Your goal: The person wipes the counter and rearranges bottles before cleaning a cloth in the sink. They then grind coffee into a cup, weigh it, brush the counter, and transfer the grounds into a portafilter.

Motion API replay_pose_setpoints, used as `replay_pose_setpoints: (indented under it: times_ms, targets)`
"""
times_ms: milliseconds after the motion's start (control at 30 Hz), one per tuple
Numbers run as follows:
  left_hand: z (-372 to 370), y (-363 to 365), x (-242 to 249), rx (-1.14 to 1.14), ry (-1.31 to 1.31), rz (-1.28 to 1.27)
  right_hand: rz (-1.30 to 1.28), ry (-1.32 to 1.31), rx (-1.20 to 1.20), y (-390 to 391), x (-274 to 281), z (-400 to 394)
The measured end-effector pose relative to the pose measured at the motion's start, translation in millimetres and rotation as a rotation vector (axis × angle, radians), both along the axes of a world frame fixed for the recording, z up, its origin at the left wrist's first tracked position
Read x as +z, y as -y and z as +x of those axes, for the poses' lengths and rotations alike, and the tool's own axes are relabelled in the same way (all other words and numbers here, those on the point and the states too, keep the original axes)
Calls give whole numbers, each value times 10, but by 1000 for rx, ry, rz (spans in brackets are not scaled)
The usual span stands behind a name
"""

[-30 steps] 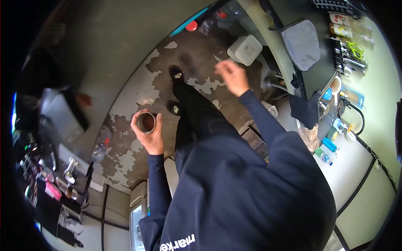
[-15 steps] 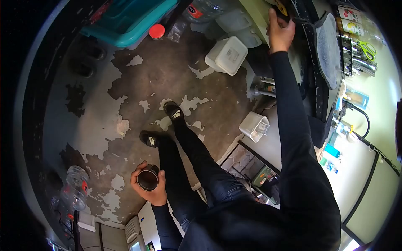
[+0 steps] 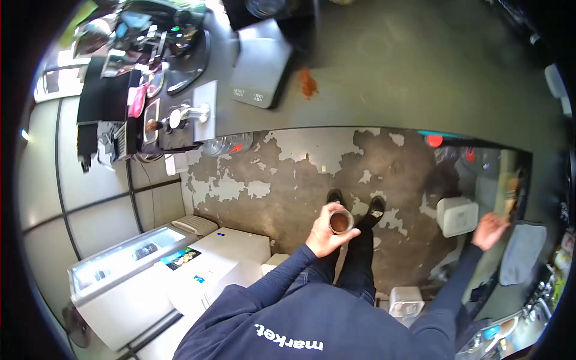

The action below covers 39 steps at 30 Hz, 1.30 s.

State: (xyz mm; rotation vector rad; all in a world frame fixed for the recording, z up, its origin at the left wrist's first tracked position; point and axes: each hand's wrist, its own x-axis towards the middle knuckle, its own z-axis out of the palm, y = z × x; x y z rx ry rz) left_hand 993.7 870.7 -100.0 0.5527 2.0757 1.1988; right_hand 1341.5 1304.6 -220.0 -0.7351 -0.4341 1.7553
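My left hand (image 3: 324,237) is wrapped round a small metal cup (image 3: 351,228), held upright above my legs. Brown contents (image 3: 340,222) show inside it. On the right, my right hand (image 3: 491,231) reaches over the floor beside the counter's inner edge, slightly blurred, with its fingers loosely apart and nothing visible in them. A yellow-brown item (image 3: 512,191) lies on the shelf just beyond its fingertips. Next to this hand, a grey cloth (image 3: 523,253) is spread on the counter.
A dark counter (image 3: 420,66) runs along the far side, bearing a flat scale (image 3: 261,66) and spilled reddish-brown powder (image 3: 308,83). White plastic containers (image 3: 457,216) stand on the worn floor. White appliances (image 3: 228,258) are behind at left.
The view has swung round, bringing the far counter and scale into sight. My right hand has come away from the dark, yellow-marked item it was touching at the shelf. The cup stays in my left hand.
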Motion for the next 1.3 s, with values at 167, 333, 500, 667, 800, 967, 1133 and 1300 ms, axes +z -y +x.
replay_pose_setpoints:
  times_ms: [167, 333, 500, 667, 800, 967, 1133, 1300]
  targets:
    - [-268, 123, 273, 170, -19, 99, -419, 43, 433, 1727, 738, -1089]
    - [-713, -94, 123, 336, -126, 91, 715, 749, 976, 1822, 2087, -2764]
    - [-1195, -465, -113, 411, -31, 161, 1824, 1229, 597, 1468, 2533, -4679]
    - [-1579, -750, -342, 413, -11, 373, 2122, 1358, 683, 1668, 2524, -5181]
    - [-1653, -806, -102, 372, 137, 271, 2183, 1324, 791, 1854, 2678, -4813]
    - [-1637, -811, -226, 315, 119, 227, 2033, 1263, 939, 1996, 2766, -4569]
    - [-1579, -763, -179, 342, 144, 343, 1903, 1244, 946, 2032, 2769, -4536]
    - [-1508, -738, -182, 369, 163, 241, 1840, 1231, 892, 2095, 2737, -4513]
